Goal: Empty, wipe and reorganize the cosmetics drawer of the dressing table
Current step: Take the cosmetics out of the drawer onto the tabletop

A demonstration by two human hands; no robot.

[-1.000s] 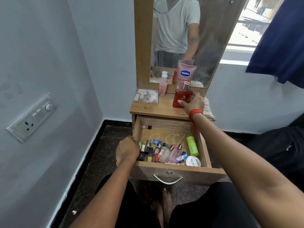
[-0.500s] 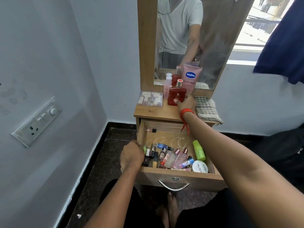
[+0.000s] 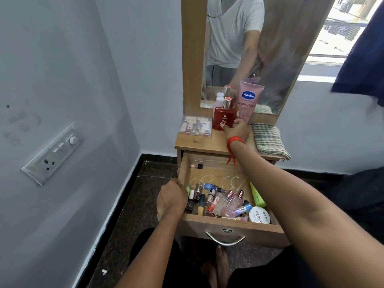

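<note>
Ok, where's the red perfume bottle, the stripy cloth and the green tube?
red perfume bottle [image 3: 223, 118]: head view, on its red front.
stripy cloth [image 3: 269, 139]: head view, middle of its folded top.
green tube [image 3: 257, 195]: head view, on its green body.

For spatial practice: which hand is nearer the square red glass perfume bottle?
Right. The right hand holds the red perfume bottle; the left hand grips the open wooden drawer's left wall, well below it.

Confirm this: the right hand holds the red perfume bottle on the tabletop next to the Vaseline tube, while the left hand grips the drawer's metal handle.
One detail is wrong. The head view shows the left hand gripping the left side wall of the drawer, not the metal handle, which nothing touches. The rest stands: the right hand holds the red perfume bottle on the tabletop next to the Vaseline tube.
</note>
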